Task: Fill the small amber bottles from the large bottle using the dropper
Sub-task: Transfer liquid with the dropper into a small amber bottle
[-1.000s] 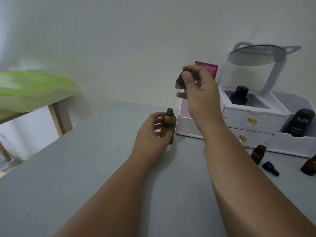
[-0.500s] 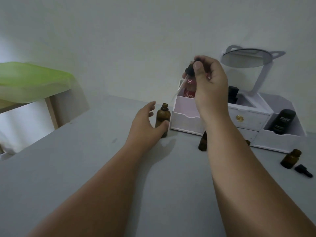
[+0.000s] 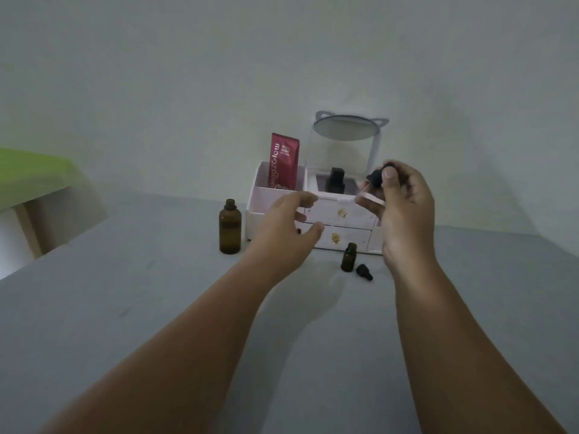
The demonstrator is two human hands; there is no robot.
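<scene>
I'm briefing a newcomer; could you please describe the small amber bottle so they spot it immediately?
Find the white drawer organizer on the grey table. Before its lower drawer stands the small amber bottle, uncapped, far shorter than the large amber bottle, a black dropper cap lying beside it.

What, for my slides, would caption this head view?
Right hand pinches black-bulbed glass dropper; open left hand hovers near large amber glass bottle.

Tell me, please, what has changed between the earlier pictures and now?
The left hand let go of the large amber bottle and moved right, away from it; it is now open in the air. The right hand carried the dropper away from the bottle's mouth, to the right and lower. It still pinches the dropper's bulb. The bottle stays upright and uncapped.
</scene>
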